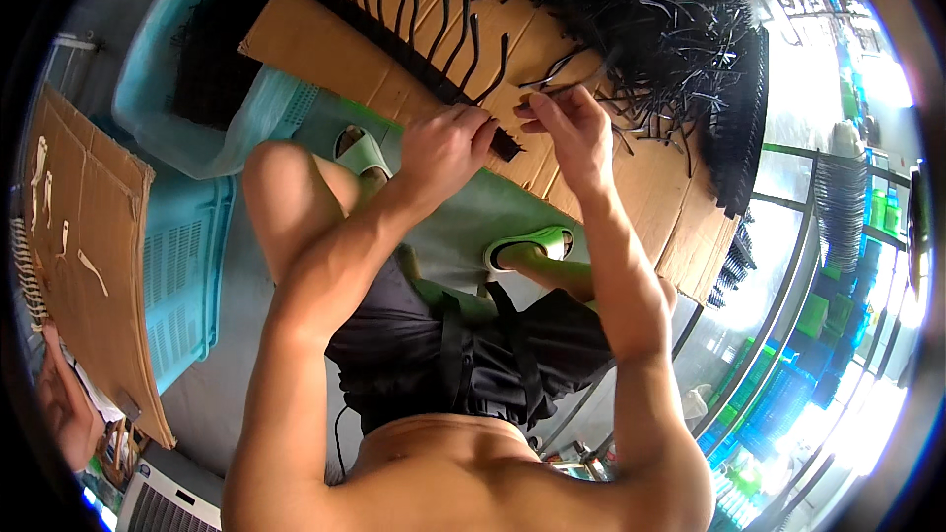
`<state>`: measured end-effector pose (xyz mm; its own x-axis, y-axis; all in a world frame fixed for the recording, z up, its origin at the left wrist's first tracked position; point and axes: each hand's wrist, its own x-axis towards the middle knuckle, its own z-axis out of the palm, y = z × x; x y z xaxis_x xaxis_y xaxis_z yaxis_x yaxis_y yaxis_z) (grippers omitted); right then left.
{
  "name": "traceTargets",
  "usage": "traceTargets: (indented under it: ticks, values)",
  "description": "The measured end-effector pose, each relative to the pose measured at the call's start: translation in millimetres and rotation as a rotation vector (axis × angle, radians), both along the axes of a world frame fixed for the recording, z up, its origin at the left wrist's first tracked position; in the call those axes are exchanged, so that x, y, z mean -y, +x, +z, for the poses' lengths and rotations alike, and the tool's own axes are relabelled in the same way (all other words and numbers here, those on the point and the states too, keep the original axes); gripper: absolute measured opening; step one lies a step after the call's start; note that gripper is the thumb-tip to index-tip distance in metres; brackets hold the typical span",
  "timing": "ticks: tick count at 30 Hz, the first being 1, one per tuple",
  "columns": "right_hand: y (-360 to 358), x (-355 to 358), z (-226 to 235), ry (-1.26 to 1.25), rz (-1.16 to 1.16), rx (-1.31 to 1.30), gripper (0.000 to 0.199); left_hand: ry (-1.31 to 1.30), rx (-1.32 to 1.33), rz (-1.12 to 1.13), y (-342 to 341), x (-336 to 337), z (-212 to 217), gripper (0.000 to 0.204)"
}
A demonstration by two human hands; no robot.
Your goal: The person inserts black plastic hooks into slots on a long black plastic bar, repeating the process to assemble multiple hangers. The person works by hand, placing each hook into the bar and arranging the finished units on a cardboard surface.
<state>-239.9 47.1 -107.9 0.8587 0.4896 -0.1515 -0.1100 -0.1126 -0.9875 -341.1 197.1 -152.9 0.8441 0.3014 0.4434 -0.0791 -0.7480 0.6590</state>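
A long black slotted strip (384, 39) lies slantwise on the cardboard, with a row of slim black curved pieces (471, 44), shaped like spectacle arms, standing up from it. My left hand (443, 150) is closed over the strip near its near end, and the bare tip pokes out past my fingers. To the right, my right hand (574, 133) makes a pinch just above the cardboard. Whatever sits between its thumb and fingertips is too small and dark to make out. Beyond that hand spreads a big tangled heap of loose black pieces (650, 30).
A brown cardboard sheet (315, 44) covers the work surface. Filled black strips (739, 128) line its right end. At left are a pale blue basket (182, 266), a plastic-lined tub (148, 89), and another cardboard (89, 266) with cream pieces, near another person's arm (64, 404). Metal racks (808, 217) stand right.
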Motion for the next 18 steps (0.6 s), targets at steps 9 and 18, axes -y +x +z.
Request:
traceTargets:
  ticks: [9,18]
  values:
    - [-35.1,-18.4,-10.0,0.000,-0.128,0.094,0.014,0.059,0.005,0.004,2.6,2.0,1.2,0.010]
    - [-37.7,-20.4,-2.8,-0.472,0.086,0.669,0.021,0.048,-0.059,0.012,0.5,0.9,1.0,0.012]
